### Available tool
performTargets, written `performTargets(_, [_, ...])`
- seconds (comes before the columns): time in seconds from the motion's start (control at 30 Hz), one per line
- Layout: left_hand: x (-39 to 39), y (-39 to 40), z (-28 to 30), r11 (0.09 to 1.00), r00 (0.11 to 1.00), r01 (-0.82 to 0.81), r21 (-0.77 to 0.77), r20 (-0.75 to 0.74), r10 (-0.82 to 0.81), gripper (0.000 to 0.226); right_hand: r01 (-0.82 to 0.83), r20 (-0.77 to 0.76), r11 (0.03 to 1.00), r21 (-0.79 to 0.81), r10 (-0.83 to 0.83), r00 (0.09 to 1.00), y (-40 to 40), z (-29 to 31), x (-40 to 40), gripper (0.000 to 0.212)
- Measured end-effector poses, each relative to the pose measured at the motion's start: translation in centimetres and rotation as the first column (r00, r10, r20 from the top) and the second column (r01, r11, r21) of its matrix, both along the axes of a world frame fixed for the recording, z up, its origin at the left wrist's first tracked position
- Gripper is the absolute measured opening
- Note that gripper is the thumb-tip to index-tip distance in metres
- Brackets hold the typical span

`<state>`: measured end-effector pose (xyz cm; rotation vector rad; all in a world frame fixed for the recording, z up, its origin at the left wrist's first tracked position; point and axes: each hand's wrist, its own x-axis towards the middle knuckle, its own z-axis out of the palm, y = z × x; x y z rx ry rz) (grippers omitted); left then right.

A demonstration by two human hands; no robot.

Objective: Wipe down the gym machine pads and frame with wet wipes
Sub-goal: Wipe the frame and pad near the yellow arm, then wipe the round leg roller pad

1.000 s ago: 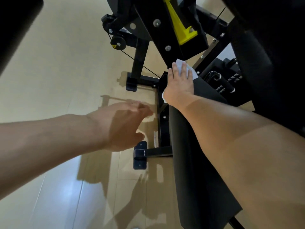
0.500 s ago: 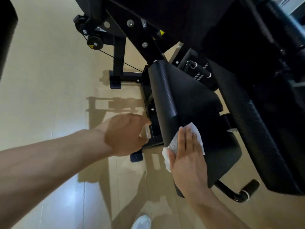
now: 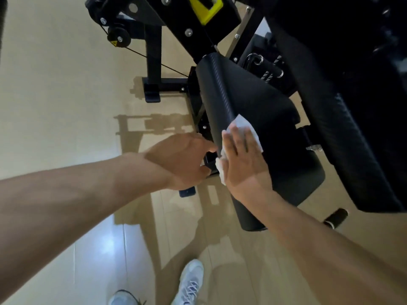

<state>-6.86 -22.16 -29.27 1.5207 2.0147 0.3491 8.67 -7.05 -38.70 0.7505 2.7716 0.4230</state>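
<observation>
A black seat pad (image 3: 259,106) of the gym machine slopes from upper centre down toward me. My right hand (image 3: 242,159) lies flat on the pad's left edge with straight fingers, pressing a white wet wipe (image 3: 243,125) against it; the wipe shows above the fingertips and beside the thumb. My left hand (image 3: 182,159) hovers just left of the pad with fingers loosely curled, holding nothing, its fingertips close to the pad's side. The black frame (image 3: 154,69) stands behind on the floor.
A long black back pad (image 3: 343,137) runs down the right side. A yellow part (image 3: 204,9) and a cable pulley (image 3: 119,36) sit at the top. A short handle (image 3: 334,216) sticks out lower right. Pale floor (image 3: 55,106) spreads left; my two white shoes (image 3: 189,282) are below.
One second ago my right hand pressed the wipe at the pad's far top end; it slid down to the near end, and is now a little further up the left edge. The left hand stays beside the pad.
</observation>
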Motion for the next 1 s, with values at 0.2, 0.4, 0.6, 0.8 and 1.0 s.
performTargets(0.2, [3.2,-0.2,3.8,0.967,0.847,-0.169,-0.189,0.473,0.241,0.036,0.172,-0.149,0.944,-0.282,-0.22,0.964,-7.1,2.0,12.2,0.06])
performTargets(0.4, [9.2,-2.2,10.8,0.822,0.301,-0.505,-0.263,0.839,0.453,0.024,0.28,-0.24,0.386,-0.879,-0.865,0.44,-12.2,10.8,11.9,0.021])
performTargets(0.6, [13.6,-12.5,14.6,0.43,-0.015,-0.794,-0.429,0.722,0.692,0.043,0.025,0.202,-0.205,-0.978,-0.919,0.338,-19.4,21.3,7.9,0.031])
performTargets(0.8, [15.8,-20.2,20.8,0.315,-0.018,-0.891,-0.328,0.718,0.696,0.028,-0.076,0.392,-0.542,-0.837,-0.692,0.606,-21.7,29.0,6.2,0.045])
performTargets(1.0, [16.0,-22.6,24.1,0.125,-0.058,-0.97,-0.207,0.701,0.711,0.016,0.115,0.378,-0.551,-0.827,-0.392,0.839,-21.4,32.2,4.5,0.043])
